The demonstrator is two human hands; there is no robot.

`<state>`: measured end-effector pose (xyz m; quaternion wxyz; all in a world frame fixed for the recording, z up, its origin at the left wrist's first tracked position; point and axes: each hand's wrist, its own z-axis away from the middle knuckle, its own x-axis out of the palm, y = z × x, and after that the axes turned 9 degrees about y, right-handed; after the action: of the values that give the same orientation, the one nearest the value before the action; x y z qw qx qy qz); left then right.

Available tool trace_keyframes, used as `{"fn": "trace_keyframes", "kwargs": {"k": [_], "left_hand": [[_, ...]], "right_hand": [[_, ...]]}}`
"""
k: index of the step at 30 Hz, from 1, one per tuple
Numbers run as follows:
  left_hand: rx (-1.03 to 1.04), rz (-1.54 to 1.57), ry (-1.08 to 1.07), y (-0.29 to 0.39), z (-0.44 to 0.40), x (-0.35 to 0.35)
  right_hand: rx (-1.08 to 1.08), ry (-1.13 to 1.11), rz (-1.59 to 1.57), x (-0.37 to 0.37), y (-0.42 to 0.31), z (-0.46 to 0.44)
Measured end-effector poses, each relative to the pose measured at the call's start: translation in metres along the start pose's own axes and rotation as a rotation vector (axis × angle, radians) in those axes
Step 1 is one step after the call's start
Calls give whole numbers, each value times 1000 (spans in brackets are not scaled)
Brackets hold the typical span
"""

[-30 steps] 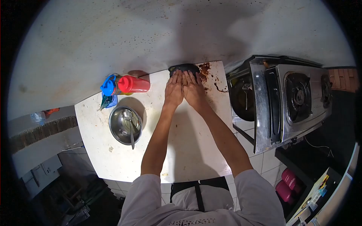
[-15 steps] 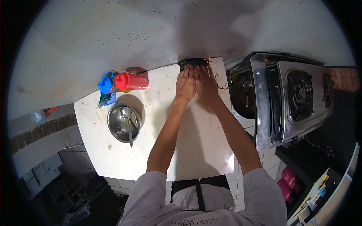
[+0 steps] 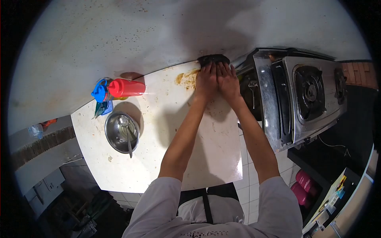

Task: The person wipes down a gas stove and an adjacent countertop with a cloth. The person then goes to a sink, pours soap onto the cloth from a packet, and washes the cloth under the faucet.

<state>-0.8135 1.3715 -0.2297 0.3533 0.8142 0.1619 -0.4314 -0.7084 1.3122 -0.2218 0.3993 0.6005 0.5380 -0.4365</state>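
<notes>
Both my hands are at the far edge of the white table (image 3: pixel 154 166), near its back right corner. My left hand (image 3: pixel 206 82) and my right hand (image 3: pixel 228 82) lie side by side, fingers pointing away and pressed down over a black cloth (image 3: pixel 213 59). The cloth is bunched against the wall, held under the fingers of both hands; part of it is hidden by them. Left of my left hand, a brown smear (image 3: pixel 185 80) marks the tabletop. Small dark crumbs dot the surface around it.
A steel bowl (image 3: pixel 109 141) with a spoon (image 3: pixel 129 139) stands on the left of the table. Behind it are a red bottle (image 3: pixel 133 88) and a blue-lidded container (image 3: pixel 101 92). Right of the table are a dark pan (image 3: pixel 247 97) with a fork and a gas stove (image 3: pixel 311 129).
The black cloth, under both hands, has moved right along the back edge. A brown smear now shows where the cloth was, and the dark residue at the right corner is out of sight.
</notes>
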Motion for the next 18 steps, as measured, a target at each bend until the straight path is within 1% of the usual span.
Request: {"fn": "trace_keyframes", "kwargs": {"k": [1, 3, 4, 6, 7, 9, 10, 12, 16, 18], "left_hand": [[3, 5, -2, 4, -3, 6], [138, 22, 143, 13, -9, 17], [141, 30, 139, 19, -8, 20], [47, -3, 159, 31, -10, 27], [50, 0, 157, 32, -10, 31], [165, -66, 197, 24, -14, 29], [178, -72, 190, 23, -13, 25], [114, 1, 37, 23, -14, 17], [86, -18, -22, 29, -16, -3], [-21, -22, -71, 31, -15, -11]], "right_hand": [[4, -2, 4, 1, 8, 1], [29, -16, -68, 0, 22, 3], [35, -21, -63, -1, 26, 6], [80, -95, -278, -4, 36, 6], [84, -95, -275, -4, 38, 7], [62, -28, -391, -2, 35, 5], [72, -19, -398, -1, 33, 4], [75, -17, -333, 1, 30, 4], [106, 7, -320, 2, 20, 5], [128, -44, -310, -2, 16, 3]]}}
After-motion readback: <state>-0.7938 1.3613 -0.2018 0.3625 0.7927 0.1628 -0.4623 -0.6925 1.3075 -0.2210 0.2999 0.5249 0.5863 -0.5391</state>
